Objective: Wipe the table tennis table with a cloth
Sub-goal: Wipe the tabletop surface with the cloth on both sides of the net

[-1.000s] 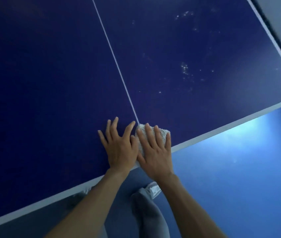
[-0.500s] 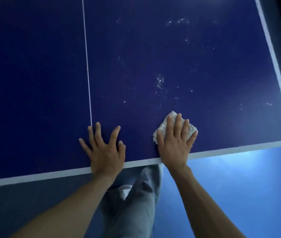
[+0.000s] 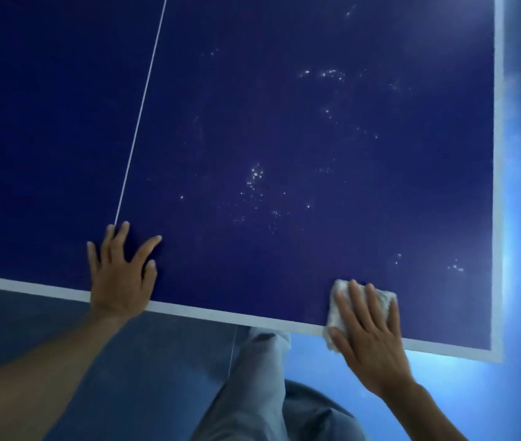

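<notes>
- Cloth (image 3: 383,300): small white pad, folded, w/ a nubbly towel-like texture. Slightly blurred.
- Where it is: flat on the table (image 3: 284,122), at the near edge, toward the near right corner. Its lower left corner laps over the white edge band (image 3: 221,315) and just past it.
- Right hand (image 3: 370,338) lies on top and covers most of the cloth. Fingers (image 3: 356,297) straight, a little apart, pressing down flat; no curl round the fabric. Thumb is out at the left, by the cloth's lower corner.
- Direction: the cloth's far edge runs roughly parallel to the near table edge, tilted slightly down to the right. Long axis: can't tell, too much is under the hand.
- Left hand (image 3: 120,275): palm down on the bare table, well apart from the cloth. Its heel is on the near edge band, fingers (image 3: 144,249) spread wide and pointing away from the person. Holds nothing.
- Table top: deep blue, matte. Thin white centre line (image 3: 139,122) runs away from the person and ends by the left fingertips. A wider white band (image 3: 497,154) runs along the right side and meets the near band at the corner.
- Pale specks (image 3: 254,176) lie scattered over the right half, betw. the centre line and right band, in clusters mid-table, further back and near the cloth.
- Below the table edge: blue-grey floor (image 3: 125,361), brighter blue glare at right. Person's grey trousers (image 3: 252,393) show betw. the two forearms.
</notes>
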